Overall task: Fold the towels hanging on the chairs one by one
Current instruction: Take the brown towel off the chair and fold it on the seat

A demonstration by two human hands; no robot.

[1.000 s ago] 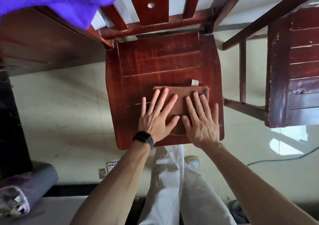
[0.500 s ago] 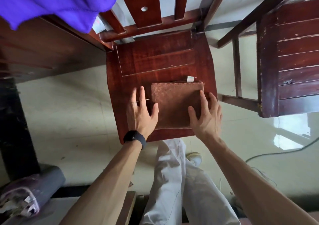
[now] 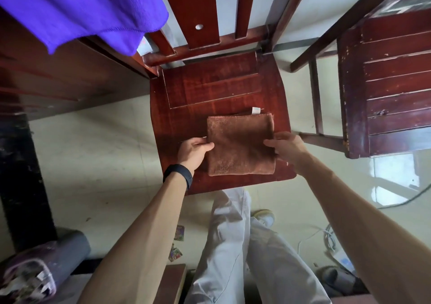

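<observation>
Towels in view number two. One brown towel lies folded into a thick, nearly square pad on the front half of a chair seat. Its nap is soft and fuzzy, its far edge is stitched, and a single small white label sticks out at the far right corner. One purple towel, finely ribbed with a wavy hem, hangs at the upper left over dark wood, and I cannot tell what piece of furniture that is.

Two hands are on the brown towel. The left hand pinches its left edge, thumb on top and fingers curled beneath. The right hand grasps the right edge, thumb lying on the cloth. The left wrist carries one black band.

Two chairs are plain to see, both of reddish lacquered wood. The one holding the towel has a smooth panelled seat and a slatted back whose broad middle slat has two round holes. The second chair, to the right, has a planked seat with chipped, worn edges. Below is a pale glossy floor, with one grey rolled mat at the lower left and the person's light trousers.
</observation>
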